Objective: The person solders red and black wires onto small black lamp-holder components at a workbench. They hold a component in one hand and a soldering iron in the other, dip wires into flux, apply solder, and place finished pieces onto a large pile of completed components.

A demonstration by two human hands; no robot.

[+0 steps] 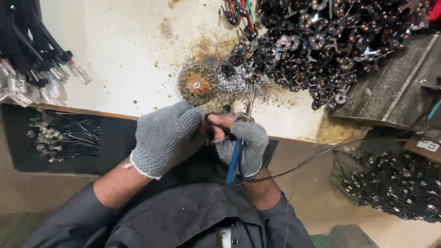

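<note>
Both hands meet at the near edge of the stained white workbench [115,50], which serves as the landmark throughout. Gloved in grey knit, the left hand [163,138] curls closed around a small dark part [212,131] that is mostly hidden; only a sliver of it shows between the two hands, just off the bench's near edge. Touching that part from the other side, the right hand [243,140] grips a blue-handled soldering iron [235,158], its bare fingertips out of the cut-off glove and the metal tip pointing up over the bench edge. A black cable [312,160] trails from the right hand toward the right, below the bench.

On the bench's far right lies a big heap of black round parts with copper rings [321,41]. Below the bench on the right, a bin [395,188] holds more dark wired pieces. Under the bench's left edge, a dark tray [59,138] holds silvery-tipped wires. Clear-plug cable ends [36,76] hang over the bench's left side. Just beyond the hands on the bench sits a small round tin [198,84], filled with brownish flux residue.
</note>
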